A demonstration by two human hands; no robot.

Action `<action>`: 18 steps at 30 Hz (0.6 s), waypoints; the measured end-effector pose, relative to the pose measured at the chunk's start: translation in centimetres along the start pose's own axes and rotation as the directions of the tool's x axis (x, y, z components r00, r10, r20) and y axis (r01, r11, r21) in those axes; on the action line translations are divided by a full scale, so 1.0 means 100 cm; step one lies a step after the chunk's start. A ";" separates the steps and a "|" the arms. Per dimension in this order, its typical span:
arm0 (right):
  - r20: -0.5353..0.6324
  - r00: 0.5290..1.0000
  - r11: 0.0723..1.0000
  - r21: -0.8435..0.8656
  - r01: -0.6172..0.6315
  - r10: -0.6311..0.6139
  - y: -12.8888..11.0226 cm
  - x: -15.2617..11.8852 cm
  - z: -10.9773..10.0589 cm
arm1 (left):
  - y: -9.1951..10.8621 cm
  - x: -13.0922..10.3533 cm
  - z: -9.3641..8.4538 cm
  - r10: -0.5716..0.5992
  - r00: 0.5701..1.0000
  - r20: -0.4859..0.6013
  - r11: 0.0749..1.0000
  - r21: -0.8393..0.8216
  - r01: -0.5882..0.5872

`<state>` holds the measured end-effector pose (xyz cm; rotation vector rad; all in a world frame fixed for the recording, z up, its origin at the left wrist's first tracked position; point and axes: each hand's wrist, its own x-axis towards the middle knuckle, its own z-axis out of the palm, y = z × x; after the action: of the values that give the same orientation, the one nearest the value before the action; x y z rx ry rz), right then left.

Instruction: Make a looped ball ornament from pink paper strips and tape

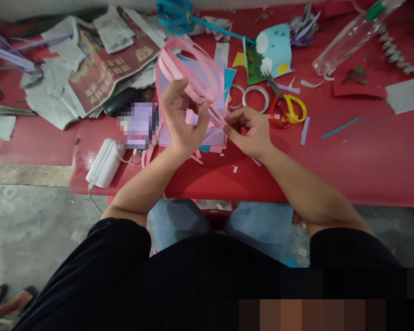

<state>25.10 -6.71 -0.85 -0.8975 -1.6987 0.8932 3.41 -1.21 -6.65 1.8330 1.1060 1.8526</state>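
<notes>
A looped bundle of pink paper strips narrows into a thin pink stem, in front of me over the sheets. My left hand pinches the bundle near its neck, where a bit of yellow shows. Thumb and fingers of my right hand are closed on the pink stem, just right of the left hand. Beneath the hands lie lilac paper sheets and some blue and pink paper. To the right of my right hand, scissors with red and yellow handles rest on the table, beside a roll of tape.
A finished-looking blue looped paper piece lies at the back, near a painted card. Newspaper, a black mouse and a white power bank are on the left. A clear bottle lies back right on the red table.
</notes>
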 end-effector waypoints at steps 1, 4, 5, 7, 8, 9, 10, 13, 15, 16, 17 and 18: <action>0.002 1.000 1.000 0.002 0.001 -0.001 0.000 0.000 0.000 | -0.002 -0.002 0.000 0.019 1.000 -0.006 1.000 0.009 -0.019; 0.008 1.000 1.000 0.009 0.003 -0.003 0.001 0.000 -0.001 | -0.005 -0.006 -0.001 0.074 0.997 -0.008 0.997 0.007 -0.074; 0.010 1.000 1.000 0.008 0.002 -0.002 0.001 0.000 -0.001 | -0.004 -0.006 -0.002 0.080 0.997 -0.010 0.997 0.008 -0.080; 0.014 1.000 1.000 0.009 -0.001 0.001 0.000 0.001 -0.001 | 0.000 -0.004 -0.002 0.063 0.998 -0.022 0.998 0.030 -0.062; 0.013 1.000 1.000 0.013 0.000 0.000 -0.001 0.001 -0.001 | 0.003 -0.003 -0.002 0.045 0.999 -0.028 0.998 0.044 -0.043; 0.012 1.000 1.000 0.021 0.004 -0.004 -0.001 0.001 -0.001 | 0.006 -0.001 -0.002 0.025 0.999 -0.030 0.998 0.055 -0.024; 0.009 1.000 1.000 0.028 0.009 -0.010 -0.002 0.001 -0.001 | 0.008 0.001 -0.002 0.010 1.000 -0.027 0.998 0.059 -0.008; 0.003 1.000 0.999 0.031 0.011 -0.011 -0.003 0.001 -0.001 | 0.015 0.003 -0.003 0.010 1.000 -0.006 0.999 0.040 -0.010; 0.004 1.000 1.000 0.018 -0.002 0.002 -0.003 0.001 0.000 | 0.020 0.003 -0.005 0.020 1.000 0.023 0.999 0.032 -0.021; 0.004 1.000 1.000 0.014 -0.008 0.008 -0.003 0.001 0.000 | 0.023 0.003 -0.006 0.018 0.999 0.040 0.999 0.035 -0.019; 0.003 1.000 1.000 0.013 -0.010 0.010 -0.003 0.001 0.000 | 0.028 0.004 -0.008 0.009 0.998 0.058 0.999 0.037 -0.011; 0.002 1.000 1.000 0.013 -0.010 0.010 -0.004 0.001 -0.001 | 0.032 0.004 -0.009 -0.009 0.997 0.078 0.999 0.034 0.006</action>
<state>25.08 -6.79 -0.47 -0.8971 -1.6897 0.9111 3.45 -3.30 -3.99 1.9000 1.1215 1.7527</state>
